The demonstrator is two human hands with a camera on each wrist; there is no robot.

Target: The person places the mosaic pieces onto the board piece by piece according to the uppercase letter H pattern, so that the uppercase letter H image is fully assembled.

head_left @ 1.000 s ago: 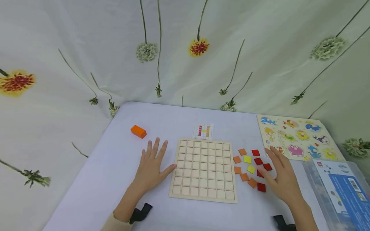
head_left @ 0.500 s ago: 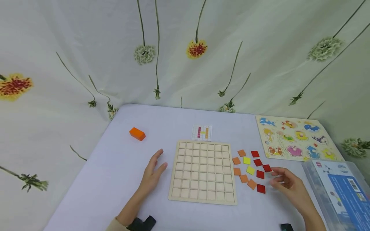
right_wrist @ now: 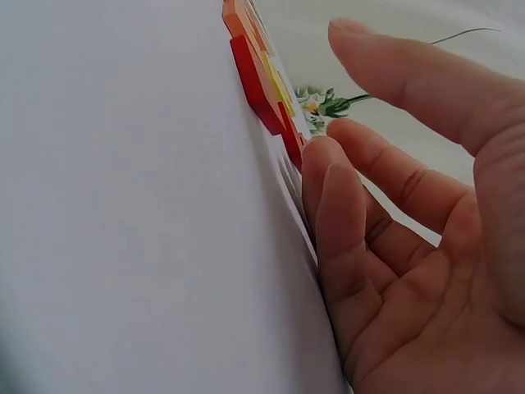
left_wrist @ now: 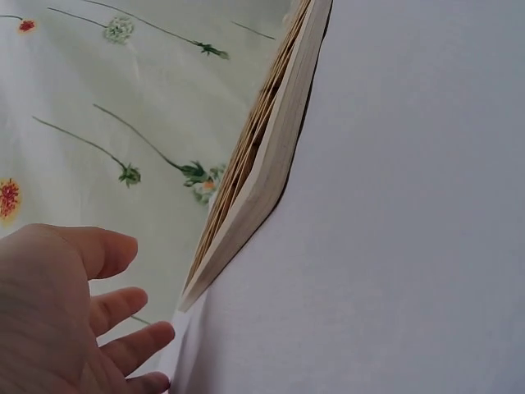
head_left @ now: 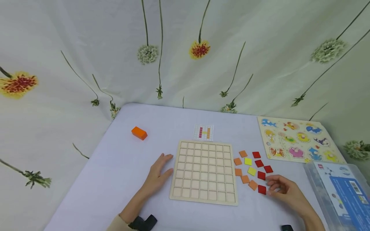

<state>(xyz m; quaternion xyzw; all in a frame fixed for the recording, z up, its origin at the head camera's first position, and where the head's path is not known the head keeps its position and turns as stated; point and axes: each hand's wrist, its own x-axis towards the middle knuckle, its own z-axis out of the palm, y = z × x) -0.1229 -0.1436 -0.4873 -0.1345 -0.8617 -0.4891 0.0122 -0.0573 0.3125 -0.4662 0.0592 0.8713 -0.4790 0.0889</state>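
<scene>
A wooden grid board [head_left: 203,173] lies in the middle of the table, with no tiles in its squares. My left hand [head_left: 158,175] rests just off its left edge, fingers relaxed and holding nothing; in the left wrist view the board's side [left_wrist: 262,164] rises beyond the thumb. To the right of the board lie loose square tiles: several orange ones [head_left: 245,179], two yellow ones [head_left: 251,171] and several red ones [head_left: 262,189]. My right hand [head_left: 289,194] is beside the lower red tiles, fingertips right at them. The right wrist view shows its thumb apart from loosely bent fingers [right_wrist: 340,222], nothing between.
A small pattern card [head_left: 203,132] lies behind the board. An orange block [head_left: 139,133] sits at the back left. At the right are an animal puzzle board [head_left: 302,138] and a clear plastic case [head_left: 338,192] with a blue label. Flowered cloth [head_left: 185,73] hangs behind.
My right hand has drawn back from over the red tiles, then shifted slightly toward the lower ones. My left hand has gone from spread fingers to a relaxed pose. The tiles look unmoved.
</scene>
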